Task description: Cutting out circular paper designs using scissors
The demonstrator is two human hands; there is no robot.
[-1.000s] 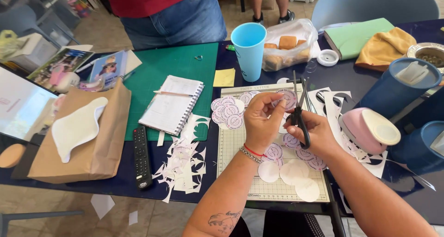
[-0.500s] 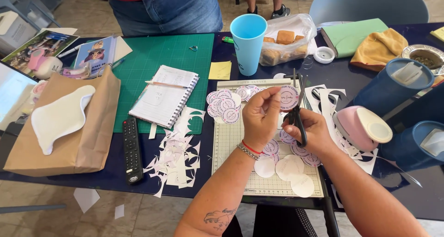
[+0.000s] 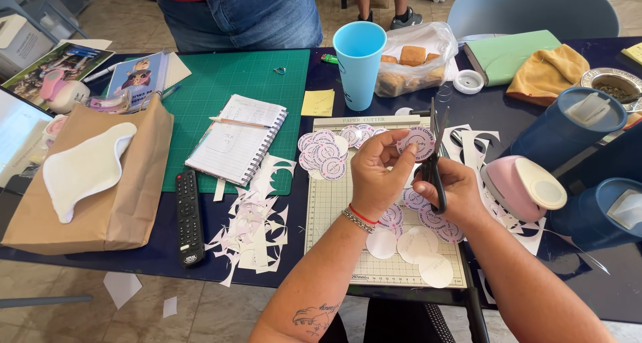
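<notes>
Left hand point(image 3: 378, 174) holding sticker point(image 3: 415, 141) (round), scissors point(image 3: 433, 157) cutting

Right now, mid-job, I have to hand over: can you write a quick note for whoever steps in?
Left hand: pinching a round printed sticker above the cutting board.
Right hand: holding black scissors, blades at the sticker's edge.
Done: a pile of cut stickers at the board's top left, more under the hands, three blank-side-up circles near the front edge. Paper scraps lie left of the board.
Left: the trim on the held sticker does not look finished. Cut-out sheet remnants lie to the right; whether uncut stickers remain is not visible.
</notes>
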